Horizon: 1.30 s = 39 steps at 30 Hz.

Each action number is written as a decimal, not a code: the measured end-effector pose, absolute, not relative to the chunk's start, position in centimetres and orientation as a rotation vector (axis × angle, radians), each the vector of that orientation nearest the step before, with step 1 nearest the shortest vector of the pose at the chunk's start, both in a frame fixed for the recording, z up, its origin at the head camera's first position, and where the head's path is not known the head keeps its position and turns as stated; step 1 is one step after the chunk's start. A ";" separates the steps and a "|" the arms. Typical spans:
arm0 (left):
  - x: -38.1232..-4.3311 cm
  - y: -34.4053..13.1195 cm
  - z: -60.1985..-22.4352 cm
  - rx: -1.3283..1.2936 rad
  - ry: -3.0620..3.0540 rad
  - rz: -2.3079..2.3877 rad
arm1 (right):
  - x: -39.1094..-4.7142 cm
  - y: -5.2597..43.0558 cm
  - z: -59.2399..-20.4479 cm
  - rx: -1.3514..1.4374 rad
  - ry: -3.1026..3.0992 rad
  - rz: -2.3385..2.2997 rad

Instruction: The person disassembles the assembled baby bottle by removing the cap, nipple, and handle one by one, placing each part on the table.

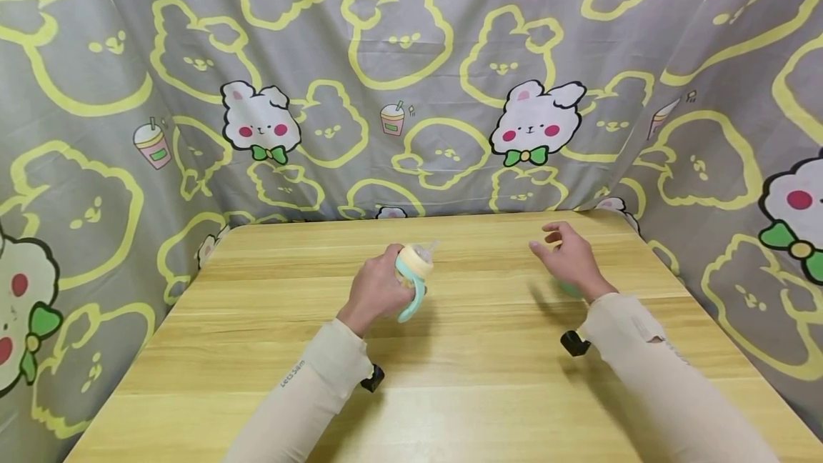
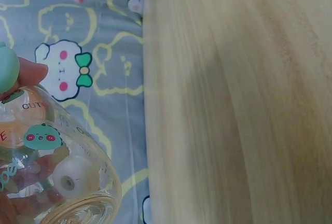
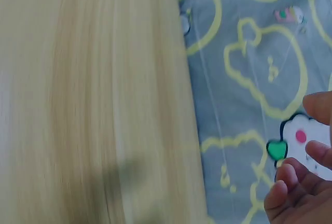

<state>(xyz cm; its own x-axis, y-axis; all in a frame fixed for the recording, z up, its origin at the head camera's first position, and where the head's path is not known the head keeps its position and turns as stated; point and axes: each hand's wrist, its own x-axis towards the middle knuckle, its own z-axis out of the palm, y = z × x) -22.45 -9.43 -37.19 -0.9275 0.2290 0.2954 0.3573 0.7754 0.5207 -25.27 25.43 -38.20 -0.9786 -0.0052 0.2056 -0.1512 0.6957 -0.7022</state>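
My left hand (image 1: 381, 284) grips a baby bottle (image 1: 414, 263) above the table, its teat tilted up and to the right. The bottle has a pale yellow collar and mint-green handles. In the left wrist view its clear body (image 2: 62, 146) shows a printed green cartoon face and a white weight inside. Off to the right, my right hand (image 1: 569, 259) hovers with loosely bent fingers and nothing in them. A mint-green object (image 1: 569, 289) sits on the table behind that hand, mostly hidden by it. In the right wrist view the fingers (image 3: 295, 182) are spread apart.
The wooden table (image 1: 450, 391) fills the foreground. A grey curtain (image 1: 444, 106) with cartoon rabbits and yellow outlines hangs along its back and both sides. Small black devices are strapped under both wrists.
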 end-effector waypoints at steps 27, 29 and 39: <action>-22.6 -8.1 -37.1 -0.424 -2.769 -0.806 | -23.5 14.6 -36.3 0.333 -2.559 1.406; -22.6 -8.0 -37.1 -0.422 -2.769 -0.797 | -23.4 14.1 -36.2 0.323 -2.550 1.397; -22.6 -7.6 -37.1 -0.466 -2.767 -0.774 | -23.1 12.2 -36.2 0.357 -2.471 1.508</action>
<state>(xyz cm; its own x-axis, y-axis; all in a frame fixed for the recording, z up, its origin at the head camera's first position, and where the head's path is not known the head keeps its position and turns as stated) -22.56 -7.62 -37.12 -0.9229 0.2394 0.3014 0.3611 0.8097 0.4625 -23.08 12.16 -36.19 -0.9453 -0.0895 0.3136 -0.3198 0.4429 -0.8376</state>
